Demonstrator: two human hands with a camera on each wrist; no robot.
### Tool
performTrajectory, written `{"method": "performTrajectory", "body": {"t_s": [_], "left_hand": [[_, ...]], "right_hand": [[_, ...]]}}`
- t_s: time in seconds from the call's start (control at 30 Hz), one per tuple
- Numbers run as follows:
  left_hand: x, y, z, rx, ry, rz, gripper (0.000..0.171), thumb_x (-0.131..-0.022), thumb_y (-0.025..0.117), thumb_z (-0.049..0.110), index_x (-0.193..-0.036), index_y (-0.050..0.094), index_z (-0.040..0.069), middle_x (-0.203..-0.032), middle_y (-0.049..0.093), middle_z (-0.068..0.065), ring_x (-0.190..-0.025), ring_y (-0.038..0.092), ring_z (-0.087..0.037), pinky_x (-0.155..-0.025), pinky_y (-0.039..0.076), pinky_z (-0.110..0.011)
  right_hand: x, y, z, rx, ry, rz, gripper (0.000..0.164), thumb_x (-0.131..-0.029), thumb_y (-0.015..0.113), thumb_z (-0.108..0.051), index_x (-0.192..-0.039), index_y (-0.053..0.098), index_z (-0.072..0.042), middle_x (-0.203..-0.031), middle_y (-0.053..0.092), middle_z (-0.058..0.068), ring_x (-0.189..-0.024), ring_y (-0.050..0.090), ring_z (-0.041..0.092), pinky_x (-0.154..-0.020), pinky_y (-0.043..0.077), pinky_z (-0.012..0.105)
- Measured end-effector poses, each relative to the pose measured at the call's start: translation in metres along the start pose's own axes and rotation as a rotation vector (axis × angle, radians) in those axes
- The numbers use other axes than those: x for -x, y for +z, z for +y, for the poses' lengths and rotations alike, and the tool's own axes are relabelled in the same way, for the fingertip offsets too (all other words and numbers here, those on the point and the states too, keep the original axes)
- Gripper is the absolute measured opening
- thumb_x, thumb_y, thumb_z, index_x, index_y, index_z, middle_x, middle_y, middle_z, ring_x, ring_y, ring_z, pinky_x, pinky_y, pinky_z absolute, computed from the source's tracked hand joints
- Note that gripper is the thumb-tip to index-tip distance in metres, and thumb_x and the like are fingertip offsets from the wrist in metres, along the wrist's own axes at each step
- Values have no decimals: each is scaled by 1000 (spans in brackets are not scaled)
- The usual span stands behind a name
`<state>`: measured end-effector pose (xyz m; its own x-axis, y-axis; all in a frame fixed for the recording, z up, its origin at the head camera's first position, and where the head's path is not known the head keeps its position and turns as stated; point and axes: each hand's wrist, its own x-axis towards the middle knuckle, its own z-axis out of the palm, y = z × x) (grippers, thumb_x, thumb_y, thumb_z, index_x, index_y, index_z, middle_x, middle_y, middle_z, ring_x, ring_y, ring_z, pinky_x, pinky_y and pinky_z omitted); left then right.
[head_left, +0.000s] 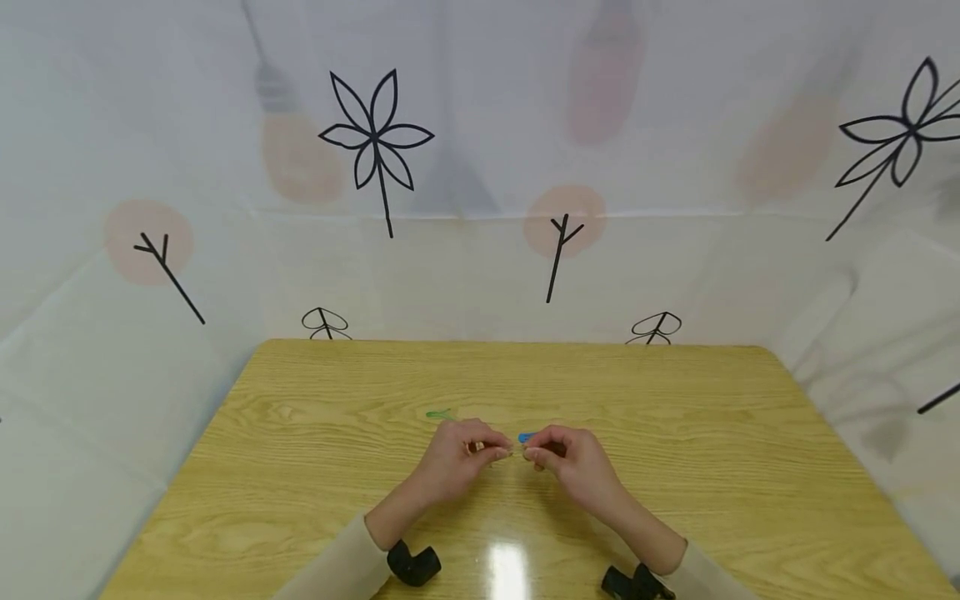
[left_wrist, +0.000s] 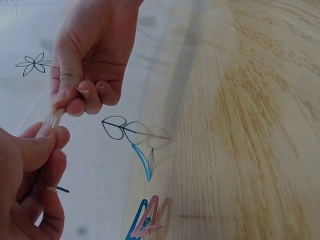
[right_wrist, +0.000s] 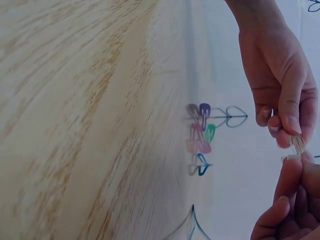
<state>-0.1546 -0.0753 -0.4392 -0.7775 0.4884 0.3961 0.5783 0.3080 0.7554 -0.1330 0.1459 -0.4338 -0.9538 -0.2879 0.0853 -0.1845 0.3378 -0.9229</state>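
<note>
My left hand (head_left: 459, 458) and right hand (head_left: 581, 467) meet above the middle of the table, fingertips close together. Between them is a small pale, translucent piece (left_wrist: 54, 119) of thin strands, perhaps an elastic; its exact kind I cannot tell. Thumb and index finger of each hand pinch one end of it, and the fingertips cover most of it. Behind the hands lie snap hair clips: a green one (head_left: 438, 414) past the left hand and a blue one (head_left: 524, 437) beside the right fingertips. The right wrist view also shows purple (right_wrist: 205, 112) and pink (right_wrist: 199, 140) clips.
The wood-grain table (head_left: 315, 392) reaches back to a white cloth (head_left: 465, 275) printed with plants, which also hangs at both sides. Black wrist mounts (head_left: 414, 565) sit at both sleeves. A bright glare spot shows on the near tabletop.
</note>
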Motion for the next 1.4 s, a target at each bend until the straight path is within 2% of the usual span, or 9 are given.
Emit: {"method": "performTrajectory", "body": {"t_s": [0.23,0.43,0.57,0.67,0.83,1.03,1.27,1.4], "left_hand": [[0,-2,0,-2,-21,-10,8,-91,73,16,-95,80,15,-88,71,11,-73,59,-4,-64,50,-26],[1,-3,-1,-1,-58,-37,9,-93,72,21,-98,79,20,-92,71,14,-76,60,-4,-65,49,-27],[2,-3,-3,-6,-60,-49,7,-93,72,20,-96,78,20,-90,70,14,-78,60,-4,-64,48,-27],[3,-3,-3,-10,-59,-66,6,-93,73,19,-96,78,17,-89,69,14,-78,60,-4,-63,48,-26],[5,-4,-3,15,-92,-115,6,-92,74,16,-95,78,13,-91,69,13,-78,61,-4,-63,47,-24],[9,-4,-4,27,-134,-170,6,-93,73,15,-95,78,13,-94,70,12,-80,61,-3,-66,48,-24],[13,0,-8,-32,-171,-200,7,-92,73,10,-93,78,15,-92,69,14,-78,59,-2,-70,50,-24],[15,0,-10,-63,-172,-230,8,-91,74,10,-91,78,18,-87,68,15,-73,58,-1,-67,49,-22]], "right_hand": [[1,0,-1,-15,-6,-12,6,-95,66,-3,-89,70,-2,-85,67,19,-75,63,37,-64,53,36],[1,0,1,-25,14,2,5,-93,68,-4,-90,71,-1,-85,68,17,-76,64,34,-61,52,31],[2,0,1,-32,25,-7,8,-93,71,-8,-93,72,0,-84,68,16,-74,63,31,-59,50,28],[3,0,3,3,17,-20,11,-92,72,-12,-94,73,-1,-81,67,11,-70,61,25,-58,48,27],[4,0,8,91,-19,-43,8,-92,73,-15,-94,75,-7,-83,68,1,-70,58,13,-60,49,27],[6,0,14,139,-46,-92,5,-93,72,-13,-93,75,-10,-89,67,-1,-77,58,12,-66,50,28],[7,1,19,165,-13,-160,4,-92,72,-12,-93,75,-9,-88,68,-3,-75,58,10,-66,49,27],[8,3,21,175,-5,-193,4,-91,73,-13,-89,74,-10,-85,68,-3,-74,58,9,-65,48,26]]}}
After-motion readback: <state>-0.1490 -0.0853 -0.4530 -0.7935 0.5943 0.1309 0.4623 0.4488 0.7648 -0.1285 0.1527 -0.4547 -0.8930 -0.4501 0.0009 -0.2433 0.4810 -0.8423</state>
